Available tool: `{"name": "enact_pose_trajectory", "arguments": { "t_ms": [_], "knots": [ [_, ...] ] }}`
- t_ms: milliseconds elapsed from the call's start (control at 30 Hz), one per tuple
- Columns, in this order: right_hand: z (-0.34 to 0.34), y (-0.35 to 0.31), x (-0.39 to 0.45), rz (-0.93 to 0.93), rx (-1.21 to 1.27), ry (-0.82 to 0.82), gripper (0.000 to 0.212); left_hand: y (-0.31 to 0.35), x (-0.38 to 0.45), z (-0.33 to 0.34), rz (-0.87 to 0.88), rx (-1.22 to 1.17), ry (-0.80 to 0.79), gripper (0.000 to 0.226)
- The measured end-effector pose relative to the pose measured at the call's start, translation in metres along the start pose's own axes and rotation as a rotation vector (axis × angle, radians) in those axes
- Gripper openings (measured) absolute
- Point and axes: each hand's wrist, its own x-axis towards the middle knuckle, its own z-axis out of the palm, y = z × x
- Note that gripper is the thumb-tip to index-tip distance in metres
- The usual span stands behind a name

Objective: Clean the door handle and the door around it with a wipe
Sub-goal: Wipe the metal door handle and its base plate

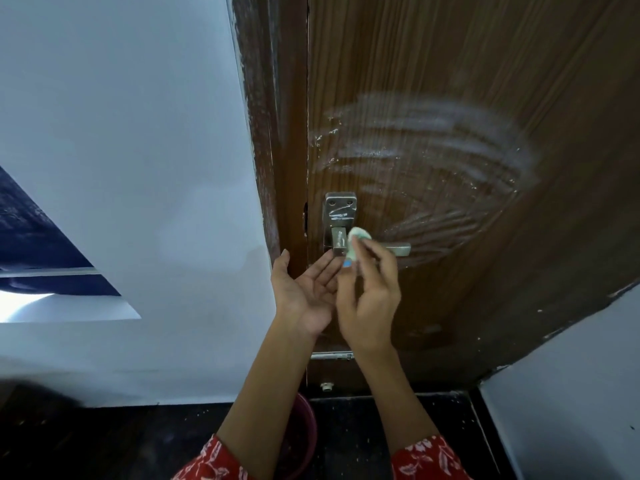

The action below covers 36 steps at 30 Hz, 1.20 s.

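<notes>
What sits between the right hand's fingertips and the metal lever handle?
In the head view, a small white-and-green wipe, pinched by the right hand, lies against the metal lever handle.

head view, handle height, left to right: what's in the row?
White wall → door frame → handle backplate → wipe in right hand → lever tip → smeared door.

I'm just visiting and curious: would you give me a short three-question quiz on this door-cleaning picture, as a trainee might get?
1. True or false: the left hand holds the wipe.
2. Where do the white smears lie on the door: A) above and right of the door handle, B) only below it, C) on the wall?
3. Fill in: the right hand presses the wipe against the ____.

Key: 1 false; 2 A; 3 door handle.
</notes>
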Motion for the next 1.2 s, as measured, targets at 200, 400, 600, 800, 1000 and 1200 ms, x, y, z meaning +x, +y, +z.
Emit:
{"name": "enact_pose_trajectory", "arguments": {
  "t_ms": [200, 400, 600, 800, 1000, 1200],
  "knots": [
    [-0.001, 0.006, -0.003, -0.050, -0.049, -0.003, 0.030, 0.007, 0.002, -0.003, -0.012, 0.031, 0.034, 0.067],
    [0.006, -0.013, 0.007, -0.096, -0.166, -0.145, 0.028, 0.010, 0.005, -0.004, -0.033, 0.054, 0.075, 0.057],
    [-0.002, -0.017, 0.022, -0.030, -0.266, -0.120, 0.020, 0.012, 0.008, -0.001, 0.000, 0.090, 0.061, 0.057],
    [0.016, -0.026, 0.047, -0.022, -0.393, -0.228, 0.011, 0.011, 0.007, 0.003, -0.004, 0.095, 0.065, 0.050],
    [0.001, -0.032, 0.035, 0.047, -0.392, -0.187, 0.008, 0.013, 0.009, 0.003, -0.011, 0.093, 0.062, 0.053],
    [0.021, -0.030, 0.054, 0.181, -0.414, -0.159, 0.010, 0.012, 0.007, 0.000, -0.033, 0.100, 0.060, 0.051]
  ]
}}
